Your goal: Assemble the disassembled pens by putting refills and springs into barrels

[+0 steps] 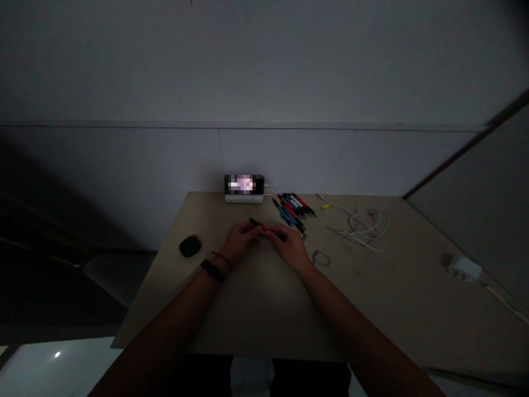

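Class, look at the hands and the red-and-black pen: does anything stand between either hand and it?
Nothing visible does. The left hand and right hand both hold the pen; the other pens lie beyond, to the right, not in between.

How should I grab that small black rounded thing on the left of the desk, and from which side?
Probably grip the black rounded thing by opposite edges, from above and slightly right, using the nearer left hand once it releases the pen. The thing sits low on the desk, looks compact, shows no handle, and lies apart from other objects.
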Tool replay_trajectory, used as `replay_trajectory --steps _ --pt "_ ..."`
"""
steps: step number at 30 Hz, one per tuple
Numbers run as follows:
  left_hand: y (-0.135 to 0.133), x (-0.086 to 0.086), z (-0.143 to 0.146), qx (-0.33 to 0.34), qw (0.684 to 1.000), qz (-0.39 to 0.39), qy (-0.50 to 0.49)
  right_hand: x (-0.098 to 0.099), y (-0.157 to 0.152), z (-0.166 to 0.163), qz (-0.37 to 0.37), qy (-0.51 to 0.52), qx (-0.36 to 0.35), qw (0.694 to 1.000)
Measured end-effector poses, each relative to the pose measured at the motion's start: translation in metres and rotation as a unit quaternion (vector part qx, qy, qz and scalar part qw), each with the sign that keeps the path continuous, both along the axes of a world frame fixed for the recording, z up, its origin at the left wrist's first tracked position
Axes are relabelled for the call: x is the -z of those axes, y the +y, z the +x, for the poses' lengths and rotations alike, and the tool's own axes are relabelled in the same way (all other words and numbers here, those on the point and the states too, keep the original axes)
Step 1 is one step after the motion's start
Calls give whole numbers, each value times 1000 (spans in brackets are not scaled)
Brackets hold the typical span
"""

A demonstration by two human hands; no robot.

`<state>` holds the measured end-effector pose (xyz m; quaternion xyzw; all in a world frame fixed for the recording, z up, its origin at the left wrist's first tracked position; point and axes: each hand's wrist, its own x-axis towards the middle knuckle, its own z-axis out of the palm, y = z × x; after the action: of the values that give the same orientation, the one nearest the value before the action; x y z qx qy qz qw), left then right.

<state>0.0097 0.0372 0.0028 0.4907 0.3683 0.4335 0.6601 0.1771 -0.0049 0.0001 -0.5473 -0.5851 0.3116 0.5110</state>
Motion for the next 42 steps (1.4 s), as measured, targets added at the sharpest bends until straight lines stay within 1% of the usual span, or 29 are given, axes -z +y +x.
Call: replay_trajectory --steps 3,8,13,18,21,27,31,36,39,42 --pt "-1 0 0 5 1000 0 -8 -2 -1 1 -6 -17 -5 1000" --pt "-3 0 4 -8 1000 2 -21 -3 -2 1 -15 -42 -11 999" --pt "-4 -5 4 -4 1000 29 3 0 -2 -2 -30 5 12 999" --pt "-4 -5 3 7 999 39 3 4 -2 -2 -32 7 11 999" --pt "-2 -4 4 6 999 34 -6 4 -2 0 -37 -10 2 999" --pt "-2 -3 3 26 999 23 -20 -3 -4 2 -58 -20 -29 998" --pt "-3 -4 2 30 999 26 -26 -4 -4 2 -43 -48 -22 998" --pt "-3 -3 4 6 999 9 -35 0 -3 1 -30 -25 0 999" --pt "-3 -2 4 5 999 -2 -40 2 -3 0 -23 -22 14 999" --pt "-2 -2 4 3 999 -13 -42 1 -3 1 -18 -13 9 1000"
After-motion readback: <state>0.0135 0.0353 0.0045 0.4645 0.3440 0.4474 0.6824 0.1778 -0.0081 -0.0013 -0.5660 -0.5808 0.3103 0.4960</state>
